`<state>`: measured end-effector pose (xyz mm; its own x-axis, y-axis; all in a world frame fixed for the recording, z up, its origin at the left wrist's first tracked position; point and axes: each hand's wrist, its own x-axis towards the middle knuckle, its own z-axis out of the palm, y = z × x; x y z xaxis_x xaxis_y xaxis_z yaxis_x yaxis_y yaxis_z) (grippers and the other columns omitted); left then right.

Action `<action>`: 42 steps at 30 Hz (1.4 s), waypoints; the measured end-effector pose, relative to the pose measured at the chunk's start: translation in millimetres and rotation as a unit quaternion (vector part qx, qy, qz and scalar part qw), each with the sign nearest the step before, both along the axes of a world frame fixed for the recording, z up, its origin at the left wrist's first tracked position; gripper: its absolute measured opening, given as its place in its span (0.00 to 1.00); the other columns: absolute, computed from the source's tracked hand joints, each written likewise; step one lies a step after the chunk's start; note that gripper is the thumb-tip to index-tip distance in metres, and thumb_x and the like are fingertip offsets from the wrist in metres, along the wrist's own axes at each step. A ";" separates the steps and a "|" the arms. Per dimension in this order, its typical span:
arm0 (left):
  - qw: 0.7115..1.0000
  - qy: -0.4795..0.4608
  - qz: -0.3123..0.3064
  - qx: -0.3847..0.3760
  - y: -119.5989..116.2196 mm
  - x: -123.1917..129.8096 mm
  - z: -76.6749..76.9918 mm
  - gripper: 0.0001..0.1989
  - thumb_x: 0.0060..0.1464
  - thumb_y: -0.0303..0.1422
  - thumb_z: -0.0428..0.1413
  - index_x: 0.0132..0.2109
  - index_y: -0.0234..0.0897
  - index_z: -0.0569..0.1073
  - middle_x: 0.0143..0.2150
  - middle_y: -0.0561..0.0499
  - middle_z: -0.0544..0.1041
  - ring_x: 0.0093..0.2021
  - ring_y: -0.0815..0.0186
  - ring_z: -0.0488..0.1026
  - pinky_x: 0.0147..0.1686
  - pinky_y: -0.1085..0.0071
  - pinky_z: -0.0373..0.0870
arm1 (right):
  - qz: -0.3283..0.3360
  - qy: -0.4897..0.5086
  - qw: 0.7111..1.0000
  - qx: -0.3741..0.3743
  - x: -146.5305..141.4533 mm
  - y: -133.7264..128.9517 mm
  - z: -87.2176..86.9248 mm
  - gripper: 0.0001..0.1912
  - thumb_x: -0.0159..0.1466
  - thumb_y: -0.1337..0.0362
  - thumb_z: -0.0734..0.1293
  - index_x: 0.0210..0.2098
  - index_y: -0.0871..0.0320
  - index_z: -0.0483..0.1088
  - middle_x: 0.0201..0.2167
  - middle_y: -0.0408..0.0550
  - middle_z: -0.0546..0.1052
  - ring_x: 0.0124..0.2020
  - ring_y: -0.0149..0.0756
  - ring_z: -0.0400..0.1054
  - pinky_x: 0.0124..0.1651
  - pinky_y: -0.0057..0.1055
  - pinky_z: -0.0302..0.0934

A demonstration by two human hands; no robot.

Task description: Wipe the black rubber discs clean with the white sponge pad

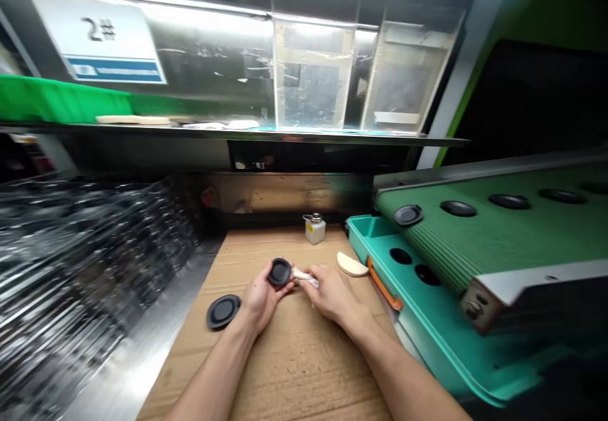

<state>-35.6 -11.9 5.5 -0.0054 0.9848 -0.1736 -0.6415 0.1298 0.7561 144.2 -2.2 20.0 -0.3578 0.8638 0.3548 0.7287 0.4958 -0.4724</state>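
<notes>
My left hand (263,301) grips a round black rubber disc (279,272) upright by its edge, with its flat face toward my right hand. My right hand (330,293) is shut on a white cloth (304,276), whose end touches or nearly touches the disc. A second black disc (223,311) lies flat on the cardboard sheet (280,370), left of my left hand. Beyond my right hand lies a cream crescent-shaped pad (352,264). A small white dispenser bottle (315,230) with a metal pump top stands at the sheet's far edge.
A teal tray (380,263) with an orange handle and round holes runs along the right of the cardboard. Above it, a green ribbed conveyor belt (494,234) carries several black discs. Stacked clear plastic trays (95,250) fill the left. A shelf with clear bins (313,73) spans the back.
</notes>
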 end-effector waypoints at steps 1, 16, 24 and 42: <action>1.000 0.016 0.008 0.003 0.7 0.8 -0.8 0.15 0.61 0.35 0.49 0.51 0.32 0.69 0.52 0.36 0.75 0.40 0.60 0.78 0.39 0.64 0.76 | -0.030 0.021 0.999 0.016 3.8 2.9 2.8 0.17 0.65 0.51 0.62 0.46 0.53 0.72 0.40 0.49 0.75 0.42 0.38 0.68 0.44 0.29 0.58; 0.998 0.060 0.004 0.005 6.1 2.5 -4.8 0.14 0.62 0.35 0.50 0.50 0.30 0.70 0.51 0.34 0.76 0.42 0.57 0.78 0.39 0.64 0.77 | -0.383 0.281 0.874 0.107 74.9 42.6 53.5 0.37 0.63 0.60 0.57 0.68 0.66 0.42 0.50 0.63 0.72 0.44 0.47 0.71 0.50 0.39 0.60; 0.999 0.032 0.003 -0.002 7.0 2.1 -5.8 0.15 0.62 0.36 0.49 0.49 0.28 0.70 0.53 0.32 0.74 0.44 0.55 0.78 0.39 0.63 0.77 | -0.346 0.237 0.894 0.160 67.2 37.0 32.6 0.29 0.64 0.57 0.57 0.60 0.67 0.61 0.51 0.62 0.72 0.48 0.45 0.69 0.52 0.37 0.60; 1.000 -0.026 0.011 -0.007 5.9 -3.6 0.6 0.15 0.63 0.35 0.46 0.52 0.34 0.68 0.55 0.36 0.72 0.46 0.56 0.77 0.40 0.62 0.76 | 0.023 -0.002 1.000 -0.006 24.8 -2.1 17.4 0.19 0.60 0.51 0.66 0.47 0.51 0.73 0.39 0.47 0.75 0.40 0.38 0.69 0.42 0.30 0.59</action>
